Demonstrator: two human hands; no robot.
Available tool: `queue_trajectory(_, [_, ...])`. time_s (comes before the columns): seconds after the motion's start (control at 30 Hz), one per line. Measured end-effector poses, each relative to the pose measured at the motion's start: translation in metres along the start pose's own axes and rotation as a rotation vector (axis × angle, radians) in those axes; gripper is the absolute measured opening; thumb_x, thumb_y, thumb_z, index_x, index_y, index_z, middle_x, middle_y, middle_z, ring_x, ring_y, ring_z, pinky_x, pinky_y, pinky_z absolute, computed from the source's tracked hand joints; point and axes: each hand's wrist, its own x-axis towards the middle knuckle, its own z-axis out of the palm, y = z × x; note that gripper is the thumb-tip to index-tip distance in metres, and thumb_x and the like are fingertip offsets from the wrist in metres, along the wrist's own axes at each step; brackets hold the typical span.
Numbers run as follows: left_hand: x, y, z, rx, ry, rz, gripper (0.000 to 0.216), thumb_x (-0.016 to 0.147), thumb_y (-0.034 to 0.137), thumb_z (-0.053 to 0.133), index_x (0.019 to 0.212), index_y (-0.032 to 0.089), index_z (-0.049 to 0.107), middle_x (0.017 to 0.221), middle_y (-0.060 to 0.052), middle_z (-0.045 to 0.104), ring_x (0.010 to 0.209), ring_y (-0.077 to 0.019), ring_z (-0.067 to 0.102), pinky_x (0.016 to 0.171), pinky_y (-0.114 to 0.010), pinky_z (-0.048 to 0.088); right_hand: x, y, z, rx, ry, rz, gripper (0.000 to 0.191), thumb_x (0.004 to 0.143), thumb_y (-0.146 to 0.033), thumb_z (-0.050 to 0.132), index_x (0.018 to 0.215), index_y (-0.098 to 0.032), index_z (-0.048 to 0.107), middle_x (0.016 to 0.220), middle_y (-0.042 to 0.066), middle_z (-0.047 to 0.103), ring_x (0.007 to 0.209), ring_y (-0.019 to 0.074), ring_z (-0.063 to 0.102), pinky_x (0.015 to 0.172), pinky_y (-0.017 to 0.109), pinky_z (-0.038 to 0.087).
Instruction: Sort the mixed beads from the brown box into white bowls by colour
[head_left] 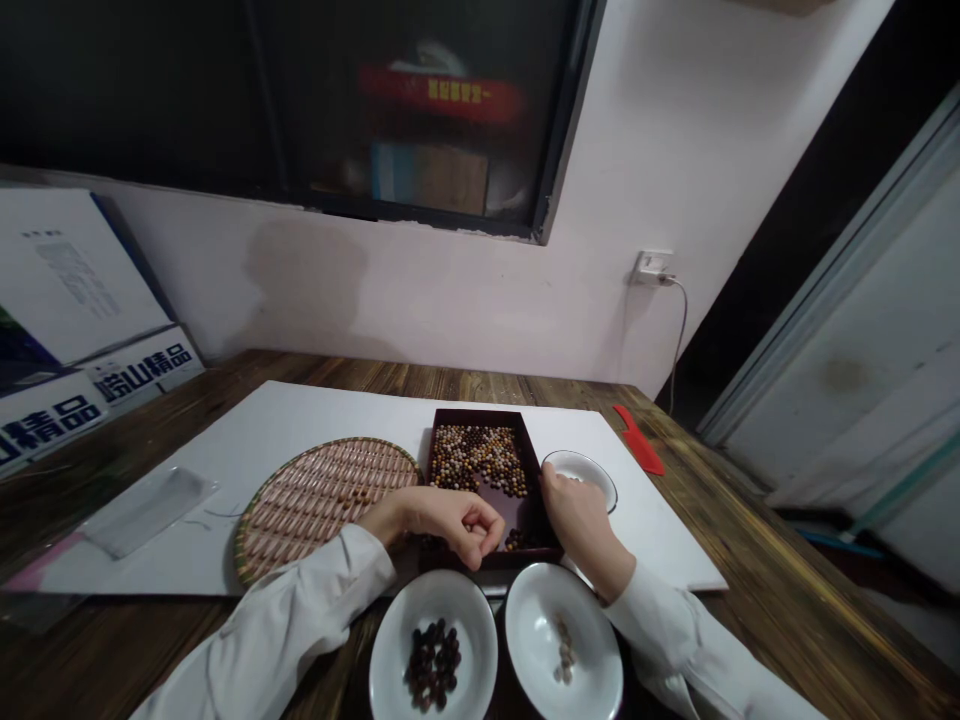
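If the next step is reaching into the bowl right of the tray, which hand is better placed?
Right, likely: the right hand is at that bowl, while the left hand is farther off.

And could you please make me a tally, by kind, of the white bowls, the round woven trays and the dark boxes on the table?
White bowls: 3 (front left, front right, back right)
Round woven tray: 1
Dark box: 1
Total: 5
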Motion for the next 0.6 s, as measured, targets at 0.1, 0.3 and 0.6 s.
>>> queue_trajectory(0.1, [-0.0003,-0.0023,-0.0020,-0.006,-0.014,0.013,0.051,0.048,0.051,0.088,0.065,0.017,0.055,0.048,0.009,0.039,0.045,-0.0054,0.026,0.043,-0.023,0.015,0.0001,0.0003,0.0005,0.013,0.000,-0.002,0.021,0.096,-0.013,0.038,0.104,-0.009,0.058,0.081,0.015,0.070,0.081,0.0284,0.072,0.061,0.031,0.047])
queue_trajectory(0.3, [-0.0020,-0.0031,-0.0003,-0.053,-0.015,0.033,0.052,0.055,0.058,0.083,0.068,0.016,0.056,0.050,0.007,0.038,0.046,-0.0059,0.025,0.045,-0.024,0.013,0.0002,0.0002,0.0014,0.027,0.000,-0.002,0.023,0.097,-0.013,0.037,0.104,-0.011,0.058,0.083,0.015,0.071,0.082,0.0297,0.072,0.063,0.034,0.050])
queue_trajectory(0.6, [0.0013,-0.0071,0.0046,-0.175,0.002,0.087,0.056,0.072,0.071,0.062,0.076,0.016,0.056,0.048,0.009,0.023,0.043,-0.0065,0.014,0.044,-0.026,0.008,-0.0002,0.0000,0.0001,0.029,-0.006,0.001,0.024,0.097,-0.013,0.036,0.105,-0.010,0.058,0.083,0.015,0.071,0.083,0.0295,0.072,0.064,0.035,0.051])
